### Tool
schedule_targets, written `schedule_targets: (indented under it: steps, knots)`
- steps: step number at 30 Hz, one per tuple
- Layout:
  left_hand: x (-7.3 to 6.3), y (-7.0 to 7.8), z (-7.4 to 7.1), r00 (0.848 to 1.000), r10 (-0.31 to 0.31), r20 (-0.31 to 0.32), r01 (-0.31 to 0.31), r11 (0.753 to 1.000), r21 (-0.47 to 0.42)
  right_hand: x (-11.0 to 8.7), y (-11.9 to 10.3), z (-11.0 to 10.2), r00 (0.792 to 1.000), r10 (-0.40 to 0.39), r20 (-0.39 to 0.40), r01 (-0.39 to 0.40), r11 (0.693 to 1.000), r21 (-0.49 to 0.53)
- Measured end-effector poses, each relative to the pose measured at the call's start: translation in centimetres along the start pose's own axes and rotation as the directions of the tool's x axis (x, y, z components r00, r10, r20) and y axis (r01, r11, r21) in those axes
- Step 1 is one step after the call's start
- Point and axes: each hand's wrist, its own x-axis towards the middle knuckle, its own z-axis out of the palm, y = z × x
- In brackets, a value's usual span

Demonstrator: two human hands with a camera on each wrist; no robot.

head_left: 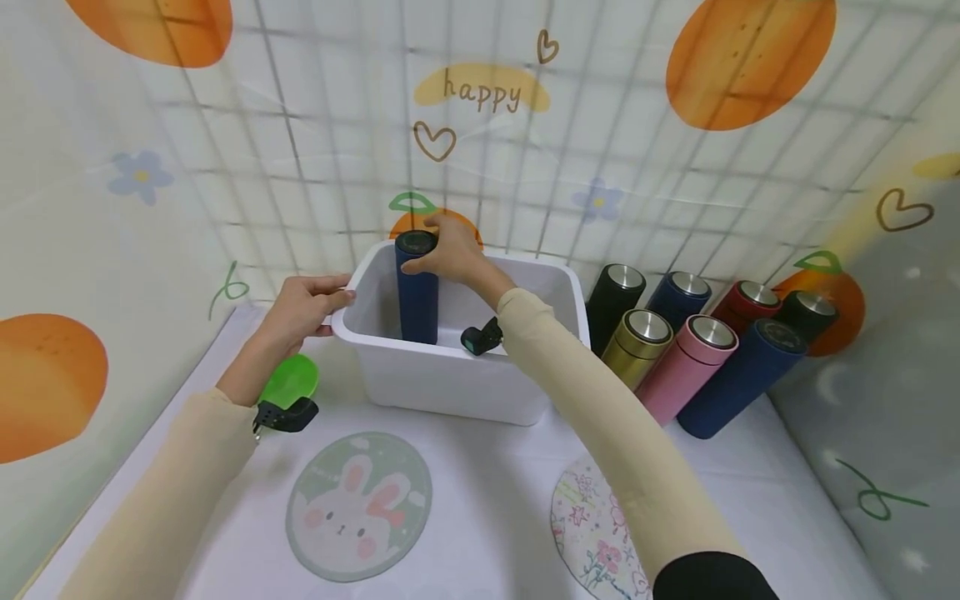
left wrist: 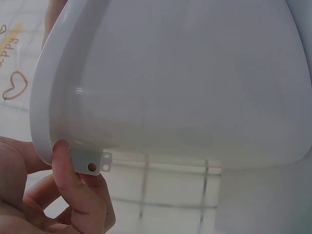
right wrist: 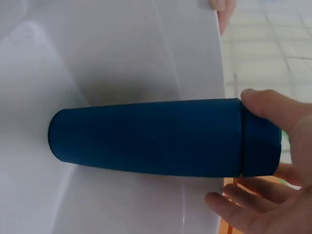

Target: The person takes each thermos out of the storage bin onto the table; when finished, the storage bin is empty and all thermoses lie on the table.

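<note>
A dark blue thermos bottle (head_left: 417, 292) stands upright inside a white plastic bin (head_left: 450, 383), near its left end. My right hand (head_left: 453, 250) is at the top of this bottle. In the right wrist view the thumb lies on the cap (right wrist: 261, 141), an index finger passes partly behind it, and the other fingers (right wrist: 234, 204) spread just beside the bottle. My left hand (head_left: 300, 308) grips the bin's left rim. In the left wrist view its thumb and fingers (left wrist: 73, 185) pinch the rim next to a small tab with a hole (left wrist: 91, 166).
Several bottles stand right of the bin: black (head_left: 615, 304), gold (head_left: 637, 346), pink (head_left: 690, 367), red (head_left: 746, 304) and blue, one leaning (head_left: 742, 379). A green bowl (head_left: 292, 379) sits under my left wrist. A rabbit mat (head_left: 360, 508) and floral mat (head_left: 600, 533) lie in front.
</note>
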Motion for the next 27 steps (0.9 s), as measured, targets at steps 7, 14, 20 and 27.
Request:
schedule_targets:
  steps: [7, 14, 20, 27]
  knots:
    - [-0.1, 0.1, 0.1, 1.0, 0.007, -0.01, -0.007, 1.0, 0.006, 0.1, 0.0, 0.3, 0.999, -0.011, 0.033, 0.011, 1.0, 0.005]
    - [-0.2, 0.1, 0.0, 1.0, 0.012, -0.01, -0.012, 1.0, 0.005, -0.2, -0.1, 0.0, 0.999, -0.024, 0.035, 0.023, 0.999, 0.037]
    - [-0.3, 0.0, 0.0, 1.0, 0.006, -0.005, -0.006, 1.0, -0.003, -0.6, -0.5, -0.6, 0.999, -0.035, 0.0, 0.035, 0.999, 0.032]
    - [-0.1, -0.1, -0.1, 0.999, 0.031, -0.014, -0.031, 0.999, 0.014, -1.1, -0.8, -2.0, 0.999, -0.036, 0.001, 0.036, 0.998, 0.055]
